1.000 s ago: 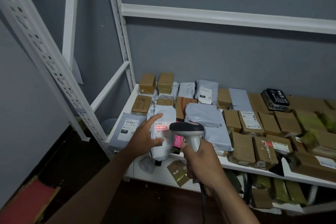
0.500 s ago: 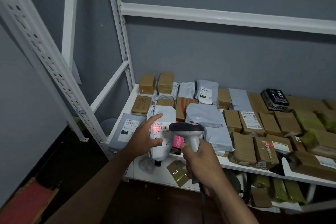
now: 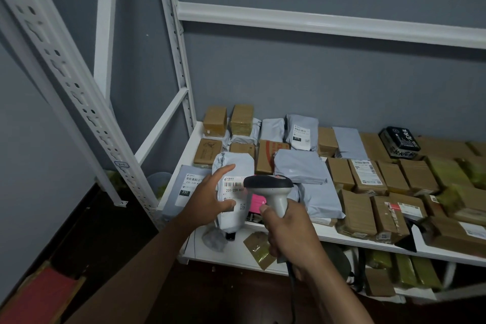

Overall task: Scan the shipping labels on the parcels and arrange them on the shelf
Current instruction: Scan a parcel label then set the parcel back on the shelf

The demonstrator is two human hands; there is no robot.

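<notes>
My left hand (image 3: 210, 198) grips a grey poly-bag parcel (image 3: 236, 166) from its left side, thumb across the white shipping label (image 3: 235, 189) that reads 231-239. The parcel stands tilted at the front left of the white shelf (image 3: 342, 238). My right hand (image 3: 286, 231) holds a grey and black barcode scanner (image 3: 271, 187) by its handle, its head just right of the label. No red scan line shows on the label.
Many brown boxes (image 3: 357, 208) and grey bags (image 3: 299, 166) cover the shelf to the right and behind. Another labelled grey parcel (image 3: 188, 187) lies flat at the left. White perforated uprights (image 3: 65, 81) stand on the left. More parcels (image 3: 405, 271) sit on the lower shelf.
The red scan light on the label has gone out. Both hands and the parcel have stayed almost where they were.
</notes>
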